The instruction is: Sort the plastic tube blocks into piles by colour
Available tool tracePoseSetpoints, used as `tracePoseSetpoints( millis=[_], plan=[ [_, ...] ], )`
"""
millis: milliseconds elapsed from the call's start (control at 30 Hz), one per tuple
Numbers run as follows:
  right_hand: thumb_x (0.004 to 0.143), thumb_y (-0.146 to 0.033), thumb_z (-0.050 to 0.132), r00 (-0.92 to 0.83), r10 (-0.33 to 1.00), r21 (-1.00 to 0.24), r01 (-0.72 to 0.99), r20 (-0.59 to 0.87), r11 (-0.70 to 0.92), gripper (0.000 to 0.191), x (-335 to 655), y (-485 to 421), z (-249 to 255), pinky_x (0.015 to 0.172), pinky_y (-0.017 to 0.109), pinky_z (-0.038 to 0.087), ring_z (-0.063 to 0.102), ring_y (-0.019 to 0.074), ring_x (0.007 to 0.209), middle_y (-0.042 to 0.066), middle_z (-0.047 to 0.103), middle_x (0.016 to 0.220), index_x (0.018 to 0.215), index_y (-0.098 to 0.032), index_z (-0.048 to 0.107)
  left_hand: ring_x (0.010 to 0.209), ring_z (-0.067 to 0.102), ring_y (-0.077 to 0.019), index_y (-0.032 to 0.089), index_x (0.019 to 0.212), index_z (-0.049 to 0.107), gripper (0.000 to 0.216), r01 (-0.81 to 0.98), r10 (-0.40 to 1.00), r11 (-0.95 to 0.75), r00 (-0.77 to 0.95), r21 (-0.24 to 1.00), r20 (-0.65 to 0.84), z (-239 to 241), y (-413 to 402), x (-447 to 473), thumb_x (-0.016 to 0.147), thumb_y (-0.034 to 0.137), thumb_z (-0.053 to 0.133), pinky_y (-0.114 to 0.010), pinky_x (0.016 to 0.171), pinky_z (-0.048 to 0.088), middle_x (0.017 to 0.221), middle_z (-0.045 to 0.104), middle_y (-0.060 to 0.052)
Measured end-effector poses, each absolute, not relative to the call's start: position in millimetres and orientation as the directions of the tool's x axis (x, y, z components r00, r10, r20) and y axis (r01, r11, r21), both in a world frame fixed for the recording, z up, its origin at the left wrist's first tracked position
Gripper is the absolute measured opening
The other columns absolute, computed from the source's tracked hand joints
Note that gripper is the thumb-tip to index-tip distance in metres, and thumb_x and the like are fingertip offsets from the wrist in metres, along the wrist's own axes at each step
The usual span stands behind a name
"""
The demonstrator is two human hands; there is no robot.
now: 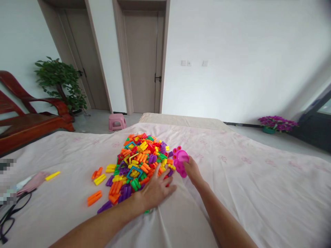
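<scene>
A heap of colourful plastic building pieces (142, 157) lies on the pale flowered cloth (232, 193). Over its near right edge rests my left hand (157, 187), fingers spread, with the fingertips at the pieces. My right hand (192, 170) grips a pink flower-shaped plastic piece (181, 158) with round lobes, just right of the heap. Orange-red round ends show at its upper lobes. The palm side of my left hand is hidden, and my forearm covers part of the heap's near side.
Loose orange pieces (94, 198) and yellow pieces (100, 179) lie left of the heap. Farther left are a yellow stick (52, 175), a pinkish cloth item (34, 182) and a black cord-like item (15, 213). A pink stool (117, 122) stands beyond the cloth's far edge.
</scene>
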State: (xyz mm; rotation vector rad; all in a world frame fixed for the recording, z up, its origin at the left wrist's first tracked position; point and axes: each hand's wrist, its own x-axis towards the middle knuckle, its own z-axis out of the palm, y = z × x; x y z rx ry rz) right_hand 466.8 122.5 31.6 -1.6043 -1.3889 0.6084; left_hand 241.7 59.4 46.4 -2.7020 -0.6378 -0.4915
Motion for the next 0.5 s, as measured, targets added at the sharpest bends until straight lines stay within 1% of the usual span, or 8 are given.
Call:
tracePoseSetpoints(
  millis=[100,167,233,300,333,400,467,500],
  plan=[
    [0.076,-0.024,0.048,0.221,0.958,-0.891,0.450,0.182,0.065,0.031,452,118,36,0.069,0.033,0.051,0.065,0.0234,0.080,0.006,0.072,0.088,0.101,-0.019,0.065,0.137,0.043,-0.0292,0.028,0.116,0.065,0.026,0.517,0.409,-0.815,0.833,-0.262,0.372,61,93,220,0.098,0.024,0.047,-0.069,0.117,0.007,0.130,0.065,-0.004],
    [0.078,-0.027,0.047,0.227,0.948,-0.883,0.458,0.223,0.098,0.033,444,115,41,0.073,0.033,0.050,0.065,0.0234,0.083,0.007,0.071,0.093,0.106,-0.019,0.064,0.138,0.042,-0.0292,0.030,0.116,0.067,0.027,0.552,0.443,-0.793,0.813,-0.258,0.378,73,110,208,0.097,0.023,0.049,-0.069,0.118,0.007,0.130,0.065,-0.001],
    [0.082,-0.031,0.046,0.291,0.915,-0.870,0.480,0.281,0.115,0.037,441,111,45,0.077,0.035,0.050,0.064,0.0236,0.086,0.008,0.070,0.097,0.113,-0.018,0.062,0.140,0.040,-0.0311,0.031,0.110,0.071,0.024,0.638,0.511,-0.734,0.744,-0.231,0.430,85,120,198,0.094,0.023,0.054,-0.070,0.117,0.008,0.134,0.063,-0.002],
    [0.085,-0.036,0.046,0.366,0.868,-0.880,0.451,0.336,0.151,0.040,438,108,49,0.081,0.037,0.049,0.062,0.0243,0.090,0.009,0.069,0.100,0.117,-0.017,0.060,0.140,0.038,-0.0337,0.030,0.106,0.073,0.022,0.740,0.586,-0.652,0.630,-0.165,0.510,96,122,191,0.092,0.023,0.057,-0.070,0.117,0.009,0.139,0.060,-0.005],
    [0.086,-0.039,0.048,0.386,0.854,-0.898,0.400,0.348,0.185,0.041,436,106,51,0.082,0.037,0.049,0.062,0.0244,0.091,0.009,0.069,0.102,0.118,-0.017,0.060,0.140,0.039,-0.0344,0.029,0.107,0.074,0.023,0.779,0.616,-0.617,0.565,-0.109,0.548,101,120,189,0.092,0.024,0.058,-0.070,0.117,0.011,0.139,0.061,-0.006],
    [0.085,-0.043,0.054,0.394,0.856,-0.938,0.229,0.334,0.261,0.041,428,102,55,0.082,0.037,0.049,0.062,0.0243,0.093,0.008,0.069,0.103,0.115,-0.017,0.062,0.137,0.043,-0.0332,0.027,0.115,0.072,0.027,0.811,0.676,-0.582,0.438,0.064,0.593,106,112,189,0.092,0.027,0.057,-0.064,0.117,0.020,0.137,0.062,-0.007],
    [0.082,-0.044,0.060,0.365,0.892,-0.959,0.003,0.266,0.284,0.040,414,95,59,0.081,0.036,0.051,0.062,0.0237,0.092,0.007,0.069,0.103,0.112,-0.018,0.063,0.131,0.051,-0.0301,0.024,0.126,0.066,0.036,0.769,0.764,-0.552,0.313,0.321,0.564,106,100,194,0.093,0.034,0.056,-0.054,0.115,0.032,0.137,0.062,-0.009],
    [0.081,-0.044,0.062,0.333,0.917,-0.958,-0.103,0.221,0.269,0.039,405,91,61,0.079,0.035,0.051,0.063,0.0232,0.090,0.006,0.070,0.102,0.110,-0.018,0.064,0.126,0.055,-0.0286,0.022,0.131,0.062,0.042,0.713,0.822,-0.513,0.249,0.477,0.512,104,94,198,0.093,0.039,0.056,-0.050,0.111,0.039,0.137,0.062,-0.011]
  ],
)
